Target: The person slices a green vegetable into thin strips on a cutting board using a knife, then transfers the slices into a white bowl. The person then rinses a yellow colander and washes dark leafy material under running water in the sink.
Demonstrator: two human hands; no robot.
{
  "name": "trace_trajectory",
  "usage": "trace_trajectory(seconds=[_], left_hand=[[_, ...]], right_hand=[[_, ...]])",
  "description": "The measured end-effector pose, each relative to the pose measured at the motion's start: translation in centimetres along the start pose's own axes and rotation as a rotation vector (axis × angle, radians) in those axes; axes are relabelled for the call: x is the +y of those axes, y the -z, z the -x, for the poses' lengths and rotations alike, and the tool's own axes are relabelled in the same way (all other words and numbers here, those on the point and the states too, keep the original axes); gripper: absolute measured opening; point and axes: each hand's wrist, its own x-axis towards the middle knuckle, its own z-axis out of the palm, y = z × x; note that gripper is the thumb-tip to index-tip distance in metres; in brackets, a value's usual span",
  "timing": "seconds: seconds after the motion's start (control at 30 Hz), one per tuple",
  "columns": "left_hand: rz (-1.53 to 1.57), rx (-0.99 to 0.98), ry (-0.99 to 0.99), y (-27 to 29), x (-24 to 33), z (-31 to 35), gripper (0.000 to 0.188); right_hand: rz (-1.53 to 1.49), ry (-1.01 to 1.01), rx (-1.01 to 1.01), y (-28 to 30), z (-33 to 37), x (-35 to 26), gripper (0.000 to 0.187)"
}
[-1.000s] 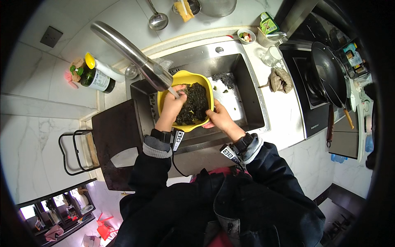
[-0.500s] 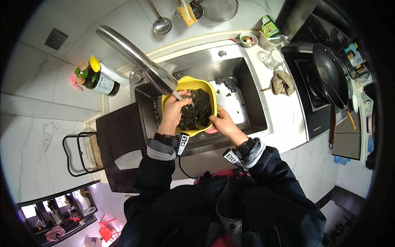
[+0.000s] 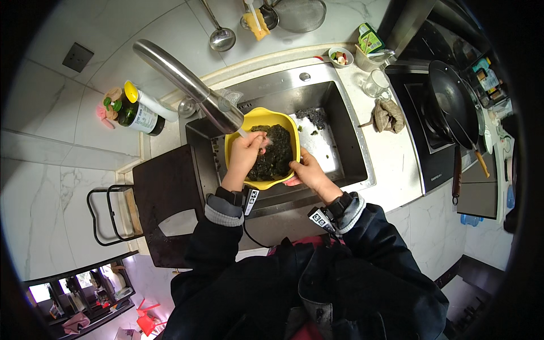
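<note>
A yellow bowl (image 3: 295,148) sits in the steel sink under the faucet (image 3: 222,112), filled with a dark, wet, leafy mass that looks like seaweed (image 3: 277,150). Inside the bowl's left half, my left hand (image 3: 247,152) is closed, its fingers curled against the dark leaves; what lies in its grasp is hidden. Water runs from the spout onto that hand. My right hand (image 3: 309,171) grips the bowl's right rim, thumb on the edge and fingers below. More dark shreds (image 3: 311,117) lie on the sink floor right of the bowl.
Left of the sink (image 3: 355,141) lies a dark cutting board (image 3: 164,170) with a cleaver (image 3: 178,222) on it. Bottles (image 3: 139,118) stand behind it. To the right are a glass mug (image 3: 375,85), a brown cloth (image 3: 389,116), a small bowl (image 3: 340,57) and a wok (image 3: 452,96) on the stove.
My left hand has turned and its fingers have curled in more among the leaves. The bowl has shifted very slightly; my right hand keeps its grip on the rim.
</note>
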Motion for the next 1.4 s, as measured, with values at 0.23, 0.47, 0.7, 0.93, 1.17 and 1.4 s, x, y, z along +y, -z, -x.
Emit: trace_trajectory(seconds=[0.23,0.47,0.7,0.93,1.17,1.4], left_hand=[[-1.138,0.064,-0.027,-1.0,1.2,3.1,0.090],[-0.594,0.142,0.018,-0.7,-1.8,0.7,0.043],[0.362,0.244,0.314,0.8,-1.1,-0.7,0.034],[0.597,0.158,0.421,1.0,0.0,0.1,0.021],[0.631,0.191,0.237,0.8,1.0,0.3,0.020],[0.326,0.196,0.194,0.2,1.6,0.9,0.020]], right_hand=[[-0.036,0.042,0.021,0.1,0.4,-0.3,0.051],[-0.069,0.017,0.050,-0.2,0.4,0.1,0.052],[-0.072,0.012,0.022,-0.2,0.4,0.3,0.047],[-0.056,0.006,0.014,-0.4,0.4,0.2,0.045],[-0.084,0.001,0.000,-0.4,0.2,0.4,0.044],[-0.089,0.011,0.005,-0.5,0.2,0.5,0.048]])
